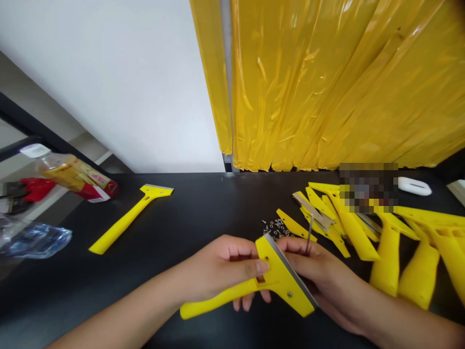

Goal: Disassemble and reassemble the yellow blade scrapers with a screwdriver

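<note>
Scraper (281,281) sits clasped in the left hand (222,271), its blade edge (291,269) facing the right hand (321,266), which pinches a thin metal rod (310,232); loose screws (276,228) lie just beyond the right hand, and yellow handles (385,257) lie to its right.

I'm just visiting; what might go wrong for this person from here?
A cut, maybe: the right hand, holding a thin metal rod, is close beside the metal strip on the scraper that the left hand holds. Scattering, too: small fasteners lie loose on the table just beyond the hands and could get knocked about.
</note>
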Demonstrator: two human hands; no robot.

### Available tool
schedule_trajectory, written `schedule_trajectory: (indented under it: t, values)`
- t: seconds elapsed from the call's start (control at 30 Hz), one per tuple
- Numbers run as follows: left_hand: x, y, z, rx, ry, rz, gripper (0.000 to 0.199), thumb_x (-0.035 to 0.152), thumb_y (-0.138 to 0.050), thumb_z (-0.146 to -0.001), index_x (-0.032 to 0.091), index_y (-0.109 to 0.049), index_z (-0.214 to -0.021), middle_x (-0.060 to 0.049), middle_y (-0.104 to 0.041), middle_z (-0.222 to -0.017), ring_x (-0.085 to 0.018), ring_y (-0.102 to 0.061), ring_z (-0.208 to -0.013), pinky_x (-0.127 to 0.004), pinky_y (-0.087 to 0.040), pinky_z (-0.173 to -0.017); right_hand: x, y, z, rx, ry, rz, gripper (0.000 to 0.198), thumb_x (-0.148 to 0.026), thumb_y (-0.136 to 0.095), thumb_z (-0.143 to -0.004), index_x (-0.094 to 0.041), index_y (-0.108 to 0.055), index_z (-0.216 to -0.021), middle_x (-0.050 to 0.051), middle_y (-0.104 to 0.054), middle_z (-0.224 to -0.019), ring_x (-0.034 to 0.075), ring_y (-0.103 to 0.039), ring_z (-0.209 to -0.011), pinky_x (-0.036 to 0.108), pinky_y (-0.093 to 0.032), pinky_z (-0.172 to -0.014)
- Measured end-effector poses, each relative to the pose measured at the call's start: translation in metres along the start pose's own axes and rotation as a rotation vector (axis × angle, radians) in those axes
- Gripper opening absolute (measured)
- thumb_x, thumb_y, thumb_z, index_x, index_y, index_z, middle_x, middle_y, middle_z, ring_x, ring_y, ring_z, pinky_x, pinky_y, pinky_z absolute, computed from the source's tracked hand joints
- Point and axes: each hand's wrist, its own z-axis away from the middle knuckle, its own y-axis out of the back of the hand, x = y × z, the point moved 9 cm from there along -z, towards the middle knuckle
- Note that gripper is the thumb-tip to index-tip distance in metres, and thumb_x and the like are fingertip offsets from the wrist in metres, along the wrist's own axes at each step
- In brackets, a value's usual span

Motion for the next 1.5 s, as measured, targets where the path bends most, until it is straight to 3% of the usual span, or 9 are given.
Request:
schedule_trajectory:
  t: [0.2,0.4,0.8,0.97,1.2,1.3,1.37,1.43,1.5]
  values:
    - [0.007,0.01,0.001,0.06,-0.031,-0.032,0.041,0.057,-0.072,-0.098,0.017,-0.073,-0.098,-0.007,-0.08,-0.088,-0.009,-0.067,-0.059,-0.016,-0.055,-0.053,-0.004,0.006,0.003,0.001,0.022,-0.043,0.045,-0.062,-0.076,-0.092,-0.018,-0.075,-0.087,-0.004,-0.049,-0.064,0.009,-0.036,-0.056,0.024,-0.027,-0.052]
    - [0.01,0.013,0.002,0.081,-0.045,-0.057,0.039,0.055,-0.07,-0.099,0.017,-0.074,-0.101,-0.006,-0.08,-0.087,-0.008,-0.066,-0.058,-0.016,-0.055,-0.053,0.001,0.007,0.001,-0.025,-0.04,-0.117,0.035,-0.048,-0.085,-0.089,-0.021,-0.08,-0.11,-0.009,-0.036,-0.063,0.005,-0.018,-0.053,0.022,-0.015,-0.05]
    - [0.007,0.011,0.002,0.067,-0.009,-0.098,0.042,0.056,-0.072,-0.098,0.014,-0.071,-0.098,-0.008,-0.079,-0.088,-0.008,-0.065,-0.058,-0.017,-0.054,-0.053,-0.003,0.001,0.001,-0.099,-0.012,-0.053,0.037,-0.049,-0.084,-0.09,-0.019,-0.082,-0.112,-0.01,-0.031,-0.059,0.005,-0.019,-0.052,0.024,-0.015,-0.05]
    - [0.017,0.015,0.004,0.133,-0.078,-0.089,0.033,0.049,-0.076,-0.097,0.018,-0.066,-0.105,0.001,-0.07,-0.087,-0.008,-0.067,-0.058,-0.018,-0.055,-0.052,-0.004,0.004,0.0,-0.044,-0.015,0.006,0.039,-0.055,-0.085,-0.088,-0.018,-0.082,-0.102,-0.011,-0.027,-0.057,0.005,-0.016,-0.052,0.024,-0.016,-0.05]
    - [0.014,0.014,0.001,0.216,-0.159,0.064,0.029,0.043,-0.077,-0.096,0.017,-0.067,-0.104,-0.005,-0.074,-0.088,-0.016,-0.075,-0.068,-0.018,-0.057,-0.049,-0.018,0.017,0.004,0.121,0.01,0.173,0.048,-0.064,-0.082,-0.087,-0.019,-0.079,-0.103,0.0,-0.059,-0.077,0.008,-0.038,-0.062,0.023,-0.023,-0.052]
    - [0.016,0.025,0.001,0.305,-0.201,0.174,0.026,0.041,-0.077,-0.097,0.017,-0.067,-0.102,-0.005,-0.075,-0.084,-0.015,-0.073,-0.064,-0.019,-0.057,-0.049,-0.045,0.028,0.011,0.23,0.155,0.414,0.05,-0.068,-0.076,-0.09,-0.023,-0.074,-0.111,-0.002,-0.057,-0.081,0.009,-0.038,-0.06,0.023,-0.027,-0.049]
    - [0.02,0.038,0.003,0.388,-0.24,0.214,0.025,0.04,-0.076,-0.098,0.017,-0.066,-0.098,-0.004,-0.075,-0.077,-0.012,-0.069,-0.057,-0.019,-0.057,-0.049,-0.067,0.041,0.019,0.35,0.283,0.609,0.047,-0.068,-0.067,-0.096,-0.026,-0.07,-0.116,0.002,-0.064,-0.089,0.012,-0.049,-0.064,0.024,-0.037,-0.05]
    - [0.024,0.053,0.005,0.471,-0.275,0.236,0.026,0.04,-0.078,-0.097,0.018,-0.065,-0.094,-0.004,-0.075,-0.075,-0.013,-0.068,-0.057,-0.02,-0.057,-0.05,-0.09,0.051,0.031,0.466,0.434,0.837,0.042,-0.062,-0.06,-0.101,-0.028,-0.071,-0.123,0.008,-0.074,-0.109,0.021,-0.067,-0.085,0.031,-0.053,-0.064]
    - [0.026,0.066,0.008,0.547,-0.301,0.263,0.027,0.04,-0.08,-0.095,0.019,-0.064,-0.092,-0.003,-0.074,-0.074,-0.015,-0.071,-0.062,-0.021,-0.058,-0.051,-0.107,0.053,0.041,0.514,0.578,1.112,0.041,-0.055,-0.056,-0.105,-0.032,-0.071,-0.136,0.01,-0.076,-0.13,0.03,-0.072,-0.112,0.044,-0.059,-0.09]
